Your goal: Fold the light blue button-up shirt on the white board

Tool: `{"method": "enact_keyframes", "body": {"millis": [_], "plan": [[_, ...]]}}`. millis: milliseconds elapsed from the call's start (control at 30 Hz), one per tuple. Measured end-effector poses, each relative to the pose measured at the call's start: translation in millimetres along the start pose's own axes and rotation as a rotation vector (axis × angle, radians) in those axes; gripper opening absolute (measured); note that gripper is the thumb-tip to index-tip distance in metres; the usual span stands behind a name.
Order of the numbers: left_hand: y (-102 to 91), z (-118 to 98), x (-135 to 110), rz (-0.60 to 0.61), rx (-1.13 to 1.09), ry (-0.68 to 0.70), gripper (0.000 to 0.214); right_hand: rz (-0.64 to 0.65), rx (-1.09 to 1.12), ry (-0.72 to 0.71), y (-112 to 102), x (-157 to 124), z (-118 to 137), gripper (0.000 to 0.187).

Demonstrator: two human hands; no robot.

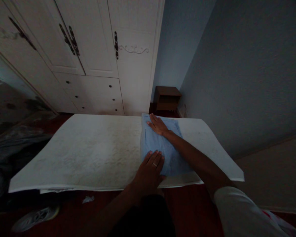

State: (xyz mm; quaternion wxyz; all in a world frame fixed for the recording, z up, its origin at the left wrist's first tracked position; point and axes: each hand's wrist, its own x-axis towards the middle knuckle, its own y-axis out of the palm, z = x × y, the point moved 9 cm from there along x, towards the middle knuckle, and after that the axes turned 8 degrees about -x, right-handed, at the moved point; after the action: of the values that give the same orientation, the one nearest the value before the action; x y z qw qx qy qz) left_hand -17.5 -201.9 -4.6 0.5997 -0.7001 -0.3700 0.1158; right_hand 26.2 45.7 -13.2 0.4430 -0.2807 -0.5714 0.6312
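A folded light blue cloth point(172, 161), perhaps a garment, lies flat across the right part of a white, stained tabletop point(96, 148). My left hand point(150, 168), with a ring on one finger, rests palm down on the cloth's near left part. Its fingers are stretched out. Farther off, my right hand point(158, 124) presses flat on the far end of the cloth, fingers spread. Neither hand grips anything. My right forearm crosses over the cloth's right side and hides some of it.
A white wardrobe point(135, 75) with dark handles stands behind the table. A small brown nightstand point(167, 97) sits in the corner by the grey wall point(249, 72). Dark fabric point(12, 154) is heaped at the left. A shoe point(37, 218) and a crumpled scrap point(88, 199) lie on the red floor.
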Motion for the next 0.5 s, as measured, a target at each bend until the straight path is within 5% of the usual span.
{"method": "enact_keyframes", "body": {"millis": [200,300,400,500], "plan": [[-11.7,-2.0,-5.1,-0.002,-0.152,0.037,0.077,0.131,0.059,0.009,15.3,5.2,-6.9,0.087],[-30.9,10.1,2.2,0.059,-0.341,0.03,0.061,0.188,0.122,0.004,15.8,7.3,-9.2,0.09],[-58.3,50.8,18.1,0.002,-0.564,-0.133,0.046,0.186,0.19,-0.003,2.9,2.4,-15.6,0.089],[-85.1,103.7,35.8,-0.245,-0.514,-0.307,0.043,0.064,0.158,-0.036,-25.0,-12.7,-26.8,0.083]]}}
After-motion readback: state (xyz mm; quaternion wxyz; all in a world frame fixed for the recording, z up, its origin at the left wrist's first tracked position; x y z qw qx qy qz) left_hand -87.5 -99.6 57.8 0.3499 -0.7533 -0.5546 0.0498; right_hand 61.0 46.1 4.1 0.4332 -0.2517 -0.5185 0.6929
